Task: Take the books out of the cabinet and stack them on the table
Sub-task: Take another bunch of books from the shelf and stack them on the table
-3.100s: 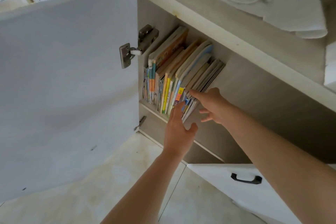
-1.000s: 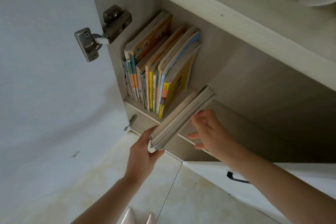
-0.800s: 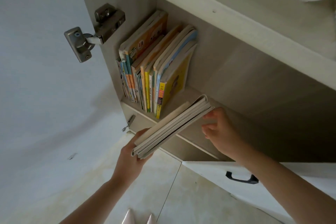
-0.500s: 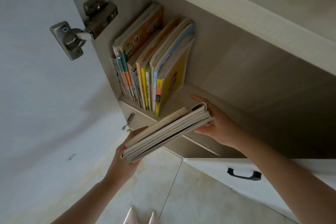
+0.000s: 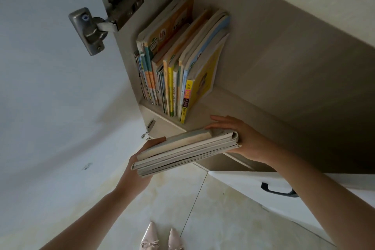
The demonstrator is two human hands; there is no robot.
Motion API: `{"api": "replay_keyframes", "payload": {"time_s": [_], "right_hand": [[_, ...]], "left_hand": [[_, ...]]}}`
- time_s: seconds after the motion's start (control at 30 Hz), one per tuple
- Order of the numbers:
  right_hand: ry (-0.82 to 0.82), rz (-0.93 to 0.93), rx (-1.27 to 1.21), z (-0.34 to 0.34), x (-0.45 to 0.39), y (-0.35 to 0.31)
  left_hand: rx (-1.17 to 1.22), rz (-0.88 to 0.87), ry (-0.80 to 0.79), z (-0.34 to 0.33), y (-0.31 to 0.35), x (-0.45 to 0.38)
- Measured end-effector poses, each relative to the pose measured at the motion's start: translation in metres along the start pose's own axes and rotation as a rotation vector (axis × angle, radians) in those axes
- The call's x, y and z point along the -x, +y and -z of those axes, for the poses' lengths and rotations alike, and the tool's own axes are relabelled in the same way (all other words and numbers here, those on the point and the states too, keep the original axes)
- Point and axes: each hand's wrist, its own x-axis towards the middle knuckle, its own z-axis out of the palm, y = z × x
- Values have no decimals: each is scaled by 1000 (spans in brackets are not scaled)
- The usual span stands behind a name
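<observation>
Both hands carry a bundle of thin books (image 5: 185, 152) just outside the cabinet (image 5: 284, 79). The left hand (image 5: 140, 168) grips its near end with curled fingers; the right hand (image 5: 243, 140) supports the far end, fingers nearly straight. More upright books (image 5: 178, 63) stand on the shelf.

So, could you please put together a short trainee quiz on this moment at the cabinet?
1. True or false: the bundle of books is held between the left hand and the right hand.
2. Where do the remaining upright books stand? A) against the cabinet's left wall B) on the floor C) in the drawer
3. Fill in: the drawer with the black handle is ____ the shelf.

Key: 1 true; 2 A; 3 below.
</observation>
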Motion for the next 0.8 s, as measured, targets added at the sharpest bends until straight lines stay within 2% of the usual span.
{"api": "replay_keyframes", "payload": {"time_s": [0.13, 0.27, 0.43, 0.5, 0.63, 0.8], "right_hand": [[-35, -93, -161, 1, 12, -10], [-124, -206, -228, 8, 38, -33], [-153, -258, -327, 23, 77, -79], [-183, -276, -428, 24, 97, -97], [-181, -354, -750, 8, 133, -136], [-218, -411, -818, -10, 168, -175]], "left_hand": [[-72, -45, -77, 6, 38, 2], [-72, 59, -147, 26, 66, 30], [183, 213, -138, 45, 122, 74], [334, 245, -77, 48, 152, 100], [604, 385, 174, 46, 195, 153], [724, 497, 454, 35, 223, 232]]}}
